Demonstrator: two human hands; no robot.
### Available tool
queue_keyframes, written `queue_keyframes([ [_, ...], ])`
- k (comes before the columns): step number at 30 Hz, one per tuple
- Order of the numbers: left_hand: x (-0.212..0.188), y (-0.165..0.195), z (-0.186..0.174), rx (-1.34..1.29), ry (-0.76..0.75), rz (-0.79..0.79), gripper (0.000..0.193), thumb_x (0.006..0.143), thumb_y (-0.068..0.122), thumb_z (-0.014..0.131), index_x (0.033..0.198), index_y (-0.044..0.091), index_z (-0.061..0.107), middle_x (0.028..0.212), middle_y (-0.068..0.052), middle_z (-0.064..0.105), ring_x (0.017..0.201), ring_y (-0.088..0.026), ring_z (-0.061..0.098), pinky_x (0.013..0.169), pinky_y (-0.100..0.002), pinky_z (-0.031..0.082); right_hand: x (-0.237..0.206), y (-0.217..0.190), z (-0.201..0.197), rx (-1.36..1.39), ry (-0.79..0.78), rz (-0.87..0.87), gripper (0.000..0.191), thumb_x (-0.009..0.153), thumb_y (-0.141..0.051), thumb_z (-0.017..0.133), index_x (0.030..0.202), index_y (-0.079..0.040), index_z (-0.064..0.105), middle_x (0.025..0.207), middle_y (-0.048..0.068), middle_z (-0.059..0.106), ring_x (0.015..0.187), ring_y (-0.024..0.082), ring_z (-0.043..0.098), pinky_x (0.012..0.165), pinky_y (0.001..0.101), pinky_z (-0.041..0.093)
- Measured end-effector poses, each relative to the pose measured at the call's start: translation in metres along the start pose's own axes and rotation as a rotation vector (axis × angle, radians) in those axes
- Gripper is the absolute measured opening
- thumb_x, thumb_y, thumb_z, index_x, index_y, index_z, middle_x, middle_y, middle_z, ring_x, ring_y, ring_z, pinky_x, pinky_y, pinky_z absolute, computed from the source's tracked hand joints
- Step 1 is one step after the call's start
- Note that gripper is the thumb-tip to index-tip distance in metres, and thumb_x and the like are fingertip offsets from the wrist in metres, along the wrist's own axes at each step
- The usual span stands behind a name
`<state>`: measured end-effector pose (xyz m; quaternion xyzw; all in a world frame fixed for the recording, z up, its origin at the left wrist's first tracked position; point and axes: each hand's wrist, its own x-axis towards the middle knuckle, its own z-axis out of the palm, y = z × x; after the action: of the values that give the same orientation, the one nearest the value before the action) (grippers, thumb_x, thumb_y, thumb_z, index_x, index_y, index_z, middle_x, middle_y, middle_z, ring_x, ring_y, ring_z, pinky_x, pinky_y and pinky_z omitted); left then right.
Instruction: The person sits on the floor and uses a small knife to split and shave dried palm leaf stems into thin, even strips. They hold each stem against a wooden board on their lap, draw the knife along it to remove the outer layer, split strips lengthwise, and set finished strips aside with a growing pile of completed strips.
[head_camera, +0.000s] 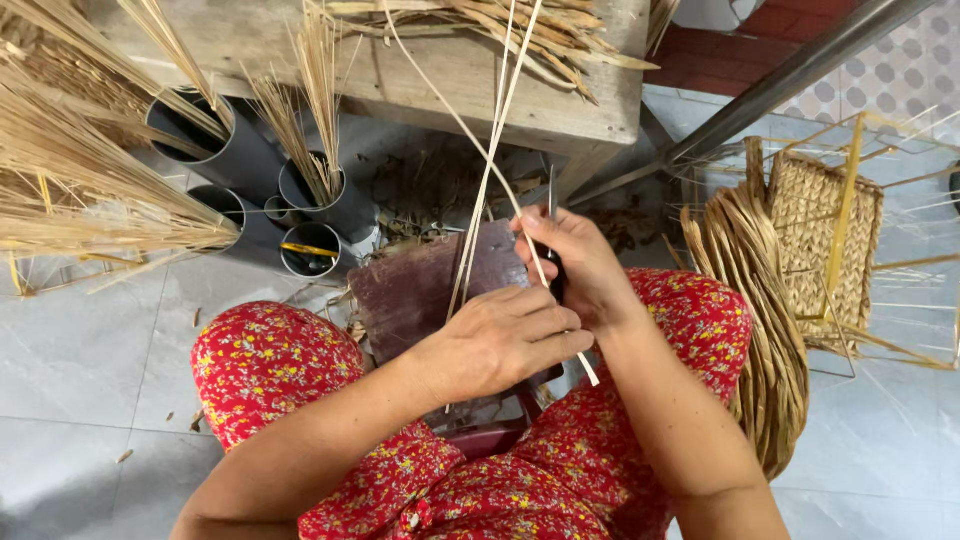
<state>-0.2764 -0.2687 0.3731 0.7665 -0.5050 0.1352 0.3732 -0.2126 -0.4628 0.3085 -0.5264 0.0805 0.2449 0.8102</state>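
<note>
The person sits low, with knees apart, in red clothes with small flowers. Between the knees lies a dark brownish board (420, 290), worn on its surface. The left hand (500, 340) rests on this board with the palm down; its fingers are bent and close together, and they press thin pale straw strips (487, 170) against the wood. The strips go up from under the fingers and cross each other in front of the bench.

The right hand (578, 265) is just beside the left one, touching it. Its fingers are closed around a dark handle of a thin metal blade (552, 205), which points up and away from the person. The thumb presses one strip against this blade. One end of a strip comes out below the hands, over the right knee.

Behind the board stands a wooden bench (440, 75) with a bundle of dry flat leaves on top. To the left are several grey plastic tubes (250, 165), standing upright or a little tilted, with bunches of straw inside. A big sheaf of straw (90, 190) lies across the left side. On the right, on the pale tiled floor, a bundle of curved dry leaves (765, 320) leans near a half-woven basket on a wire frame (825, 235).
</note>
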Motion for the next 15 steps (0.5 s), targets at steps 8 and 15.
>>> queue_keyframes([
  [8, 0.017, -0.006, -0.03, -0.043, 0.427, -0.188, 0.035, 0.092, 0.001, 0.078, 0.125, 0.01, 0.069, 0.112, -0.005, 0.071, 0.102, -0.024, 0.069, 0.092, -0.036, 0.059, -0.025, 0.022, 0.01, -0.591, 0.021, -0.302, 0.058, 0.108, -0.05, 0.043, 0.134, -0.002, 0.06, 0.085, -0.001, 0.057, 0.071, 0.006, 0.052, 0.061, 0.021, 0.042],
  [15, 0.011, -0.006, -0.027, -0.23, 0.506, -0.351, 0.031, 0.097, -0.001, 0.077, 0.126, 0.007, 0.068, 0.106, -0.008, 0.071, 0.096, -0.021, 0.073, 0.083, -0.031, 0.059, -0.069, -0.001, 0.036, -0.477, -0.139, -0.465, 0.072, 0.112, -0.055, 0.036, 0.161, -0.002, 0.038, 0.083, 0.0, 0.05, 0.067, 0.006, 0.042, 0.063, 0.0196, 0.033],
])
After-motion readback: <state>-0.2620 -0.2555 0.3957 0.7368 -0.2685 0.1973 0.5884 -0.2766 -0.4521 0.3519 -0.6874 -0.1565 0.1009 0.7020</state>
